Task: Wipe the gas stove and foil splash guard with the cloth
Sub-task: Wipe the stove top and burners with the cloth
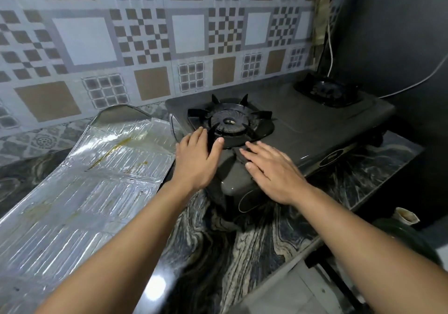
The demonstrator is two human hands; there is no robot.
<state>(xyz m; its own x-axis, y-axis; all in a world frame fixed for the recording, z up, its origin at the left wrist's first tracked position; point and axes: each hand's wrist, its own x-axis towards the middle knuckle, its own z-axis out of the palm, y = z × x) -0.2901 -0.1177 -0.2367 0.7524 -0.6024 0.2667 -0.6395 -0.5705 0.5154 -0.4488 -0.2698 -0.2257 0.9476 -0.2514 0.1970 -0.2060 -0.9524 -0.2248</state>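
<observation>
**Both hands on the stove, no cloth in sight**

We are looking down at the stove (303,129), a dark two-burner unit sitting at an angle on the marbled bench (218,248). Our left hand (196,158) rests at the near burner (230,122), fingers together and thumb out against one black prong of the grate, as if to steady or lift it. Its grip pinches nothing that we can make out. Our right hand (271,170) lies flat on the stove's front left corner, fingers loosely spread, palm down, holding nothing; it looks like a bracing hold, perhaps to shift the unit.

The cloth? We cannot find it anywhere in view, so by our reading no wiping is going on now; this is preparation.

The foil guard (80,180) lies flat on the bench to the left, its right edge just beside the stove, and yellow-brown streaks run across its upper part. Laid down like that, it is easy to wipe.

Around us: the far burner (327,90) at the back right, a white cable (331,47) running down the wall (145,35) behind it, and a stained cup (406,215) near the bench's right edge. The grate prongs will snag any cloth, and the guard's edge crowds the stove's left side.
</observation>
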